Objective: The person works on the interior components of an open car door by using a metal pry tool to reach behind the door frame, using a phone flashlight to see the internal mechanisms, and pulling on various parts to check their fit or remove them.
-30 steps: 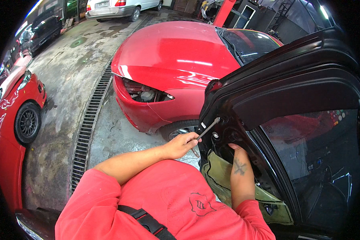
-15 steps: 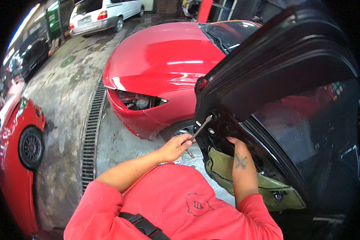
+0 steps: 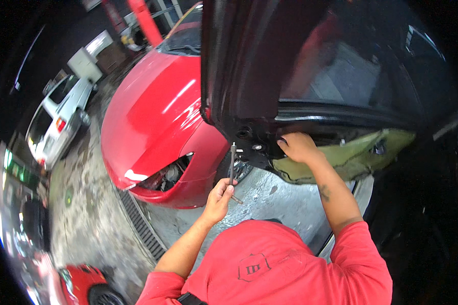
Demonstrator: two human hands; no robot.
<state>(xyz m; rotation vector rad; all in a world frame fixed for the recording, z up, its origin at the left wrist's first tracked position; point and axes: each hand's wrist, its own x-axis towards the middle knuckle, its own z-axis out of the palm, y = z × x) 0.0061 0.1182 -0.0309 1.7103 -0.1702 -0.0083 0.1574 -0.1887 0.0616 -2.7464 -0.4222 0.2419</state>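
My left hand (image 3: 220,199) is closed around the shaft of a long, thin socket wrench (image 3: 232,168) with a short crosspiece at its lower end. The wrench stands nearly upright, its socket end just left of the door's edge. An opened black car door (image 3: 239,86) fills the right side, its inner panel off. My right hand (image 3: 301,147) is at the door's lower inner frame, above a yellow-green liner sheet (image 3: 300,170) that hangs partly loose. Its thumb points left toward the frame; the other fingers are mostly hidden against the dark metal.
A red car (image 3: 152,112) with an empty headlight opening stands beyond the door. A drain grate (image 3: 140,223) crosses the concrete floor. A white car (image 3: 61,122) is far left, another red car (image 3: 84,282) lower left, and a red post (image 3: 145,23) at the back.
The view has swung right and tilted. The wrench's socket end has come away from the door and the shaft is more upright. More of my right hand shows at the door frame.
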